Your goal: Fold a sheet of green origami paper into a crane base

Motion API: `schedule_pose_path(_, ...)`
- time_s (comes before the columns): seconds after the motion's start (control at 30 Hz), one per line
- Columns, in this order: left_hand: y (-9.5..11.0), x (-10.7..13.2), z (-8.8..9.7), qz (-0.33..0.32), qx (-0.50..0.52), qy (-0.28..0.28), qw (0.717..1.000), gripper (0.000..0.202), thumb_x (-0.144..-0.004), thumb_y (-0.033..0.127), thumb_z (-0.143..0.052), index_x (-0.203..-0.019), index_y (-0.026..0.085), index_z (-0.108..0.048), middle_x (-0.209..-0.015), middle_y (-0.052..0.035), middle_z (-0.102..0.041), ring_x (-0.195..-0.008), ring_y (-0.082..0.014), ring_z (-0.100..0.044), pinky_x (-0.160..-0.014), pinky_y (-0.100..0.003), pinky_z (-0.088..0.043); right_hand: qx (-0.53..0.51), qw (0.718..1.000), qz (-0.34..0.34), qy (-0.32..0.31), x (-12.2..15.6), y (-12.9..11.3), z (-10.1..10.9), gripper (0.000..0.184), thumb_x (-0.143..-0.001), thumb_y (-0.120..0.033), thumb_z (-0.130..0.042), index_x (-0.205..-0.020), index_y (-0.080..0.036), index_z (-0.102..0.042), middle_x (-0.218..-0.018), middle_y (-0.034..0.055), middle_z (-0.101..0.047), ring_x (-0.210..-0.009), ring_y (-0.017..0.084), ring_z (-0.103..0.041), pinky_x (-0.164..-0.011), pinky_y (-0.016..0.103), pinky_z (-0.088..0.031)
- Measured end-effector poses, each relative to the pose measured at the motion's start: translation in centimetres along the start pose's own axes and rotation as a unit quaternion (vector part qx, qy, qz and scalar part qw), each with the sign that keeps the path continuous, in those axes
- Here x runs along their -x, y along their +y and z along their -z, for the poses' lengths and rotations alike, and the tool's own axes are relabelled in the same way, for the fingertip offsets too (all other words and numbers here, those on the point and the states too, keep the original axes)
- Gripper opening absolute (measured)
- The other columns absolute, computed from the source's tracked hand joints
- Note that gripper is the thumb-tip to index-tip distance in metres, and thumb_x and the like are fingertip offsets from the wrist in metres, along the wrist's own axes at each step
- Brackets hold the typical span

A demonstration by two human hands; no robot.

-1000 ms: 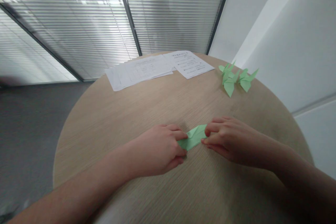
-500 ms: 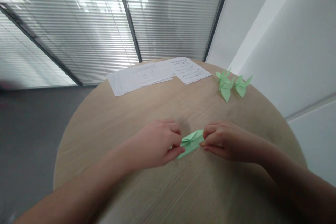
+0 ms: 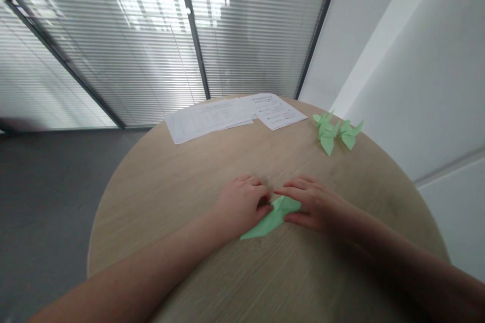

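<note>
A piece of light green origami paper (image 3: 268, 223), folded into a long pointed shape, lies on the table between my hands. My left hand (image 3: 240, 207) has its thumb and curled fingers closed on the paper's upper edge, covering part of it. At the other end is my right hand (image 3: 316, 206), its fingers stretched above the paper and its thumb apart below. The paper's right tip sits in that gap, partly hidden by the hand.
Several folded green paper cranes (image 3: 328, 133) stand near the table's far right edge. Printed sheets (image 3: 208, 122) overlap at the back of the round wooden table (image 3: 182, 176). Beyond are window blinds (image 3: 151, 60) and, on the right, a white wall (image 3: 428, 75).
My right hand has loosened its pinch, spreading its fingers and shifting left over the paper. More of the paper's lower left point shows beneath my left hand. The view has tilted slightly.
</note>
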State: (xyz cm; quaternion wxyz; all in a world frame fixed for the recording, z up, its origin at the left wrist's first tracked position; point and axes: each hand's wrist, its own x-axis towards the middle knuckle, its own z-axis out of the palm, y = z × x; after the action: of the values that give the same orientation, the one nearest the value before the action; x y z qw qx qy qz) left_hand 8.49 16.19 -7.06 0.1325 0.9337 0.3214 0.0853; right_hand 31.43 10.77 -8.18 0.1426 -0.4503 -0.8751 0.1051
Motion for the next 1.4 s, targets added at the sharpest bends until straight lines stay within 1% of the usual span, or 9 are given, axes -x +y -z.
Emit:
schedule_pose_path(0.2, -0.3, 0.0, 0.1, 0.003, 0.034, -0.006, 0.999, 0.014, -0.091, 0.033, -0.069, -0.092, 0.021, -0.076, -0.092, -0.0056, -0.07, -0.096, -0.0258, -0.063, -0.087, -0.04, -0.049, -0.043, 0.999, -0.016, -0.006, 0.0, 0.6, -0.6, 0.027, -0.085, -0.031, -0.077, -0.108, -0.02, -0.068, -0.106, 0.0092, -0.069, -0.102, 0.027, -0.062, -0.094, 0.042, -0.046)
schedule_pose_path(0.33, -0.9, -0.1, 1.0, 0.048, 0.11, 0.03, 0.992, 0.024, -0.097, 0.035, -0.058, -0.097, 0.019, -0.076, -0.094, -0.0066, -0.073, -0.094, -0.0243, -0.065, -0.083, -0.037, -0.049, -0.052, 0.997, -0.051, 0.006, -0.1, 0.6, -0.6, 0.022, -0.079, -0.023, -0.079, -0.093, -0.018, -0.062, -0.094, 0.0073, -0.067, -0.094, 0.026, -0.06, -0.086, 0.04, -0.046)
schedule_pose_path(0.5, -2.4, -0.5, 1.4, 0.1, 0.221, 0.111, 0.964, 0.033, -0.099, 0.039, -0.049, -0.104, 0.018, -0.074, -0.099, -0.0068, -0.075, -0.092, -0.0225, -0.067, -0.082, -0.035, -0.049, -0.103, 0.993, -0.053, 0.007, -0.3, 0.7, -0.5, 0.018, -0.083, -0.023, -0.072, -0.076, -0.019, -0.056, -0.082, 0.0038, -0.062, -0.083, 0.022, -0.057, -0.075, 0.033, -0.042)
schedule_pose_path(0.6, -3.2, -0.9, 0.8, 0.139, 0.319, 0.146, 0.926, 0.038, -0.098, 0.045, -0.048, -0.105, 0.019, -0.073, -0.1, -0.0067, -0.075, -0.093, -0.0231, -0.066, -0.084, -0.036, -0.049, -0.181, 0.977, -0.108, 0.02, -0.3, 0.7, -0.5, 0.02, -0.083, -0.029, -0.069, -0.072, -0.02, -0.055, -0.072, 0.0003, -0.056, -0.07, 0.017, -0.051, -0.066, 0.03, -0.038)
schedule_pose_path(0.73, -3.5, -1.3, 0.0, 0.205, 0.511, 0.219, 0.805, 0.037, -0.092, 0.049, -0.054, -0.107, 0.017, -0.068, -0.104, -0.0088, -0.07, -0.096, -0.0223, -0.063, -0.08, -0.033, -0.052, -0.38, 0.896, -0.221, 0.07, -0.8, 0.4, -0.3, 0.037, -0.079, -0.052, -0.073, -0.071, -0.021, -0.053, -0.062, -0.0047, -0.046, -0.057, 0.013, -0.042, -0.054, 0.027, -0.031)
schedule_pose_path(0.9, -2.2, -1.0, -0.3, 0.226, 0.601, 0.221, 0.734, 0.038, -0.09, 0.053, -0.055, -0.1, 0.017, -0.061, -0.098, -0.0079, -0.064, -0.083, -0.0169, -0.062, -0.068, -0.027, -0.053, -0.53, 0.765, -0.304, 0.206, -2.0, -1.0, 0.3, 0.054, -0.062, -0.065, -0.084, -0.071, -0.021, -0.053, -0.061, -0.0062, -0.048, -0.053, 0.01, -0.039, -0.049, 0.024, -0.026)
schedule_pose_path(1.0, -1.1, -0.6, -0.3, 0.177, 0.627, 0.14, 0.746, 0.042, -0.082, 0.053, -0.068, -0.1, 0.016, -0.066, -0.092, -0.0066, -0.064, -0.08, -0.0163, -0.061, -0.066, -0.027, -0.054, -0.582, 0.712, -0.318, 0.23, -2.8, -2.4, -0.1, 0.054, -0.06, -0.062, -0.086, -0.073, -0.021, -0.055, -0.063, -0.0059, -0.05, -0.055, 0.01, -0.041, -0.05, 0.024, -0.029)
schedule_pose_path(1.1, -0.5, -0.5, -0.4, 0.141, 0.597, 0.082, 0.785, 0.039, -0.08, 0.051, -0.071, -0.093, 0.015, -0.067, -0.084, -0.005, -0.064, -0.078, -0.0164, -0.062, -0.065, -0.026, -0.055, -0.597, 0.703, -0.306, 0.235, -3.6, -3.7, -1.2, 0.05, -0.065, -0.061, -0.084, -0.074, -0.02, -0.057, -0.065, -0.0047, -0.054, -0.057, 0.011, -0.044, -0.054, 0.024, -0.033)
schedule_pose_path(1.4, -1.7, -0.6, 0.1, 0.196, 0.509, 0.069, 0.836, 0.023, -0.085, 0.036, -0.064, -0.08, 0.014, -0.067, -0.07, -0.0023, -0.065, -0.059, -0.0129, -0.061, -0.055, -0.025, -0.051, -0.5, 0.798, -0.254, 0.222, -3.8, -2.9, -4.1, 0.038, -0.082, -0.059, -0.071, -0.082, -0.022, -0.066, -0.067, -0.0022, -0.057, -0.06, 0.014, -0.049, -0.056, 0.027, -0.04)
